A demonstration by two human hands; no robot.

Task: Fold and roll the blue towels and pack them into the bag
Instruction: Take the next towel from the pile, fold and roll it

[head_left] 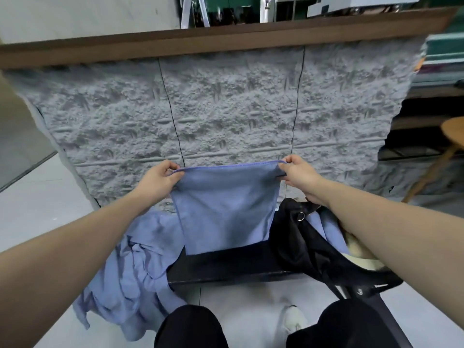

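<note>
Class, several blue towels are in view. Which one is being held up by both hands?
The flat towel in the middle, pinched at its top corners by the left hand and right hand. The other towels lie crumpled, untouched.

Hidden behind the held towel (223,207): part of the black bench (226,268). Bag (308,237) mouth covered by right forearm; stool (452,136) cropped at right edge.

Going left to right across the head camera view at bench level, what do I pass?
Heap of crumpled blue towels → left hand → held blue towel → right hand → black bag → wooden stool.
</note>
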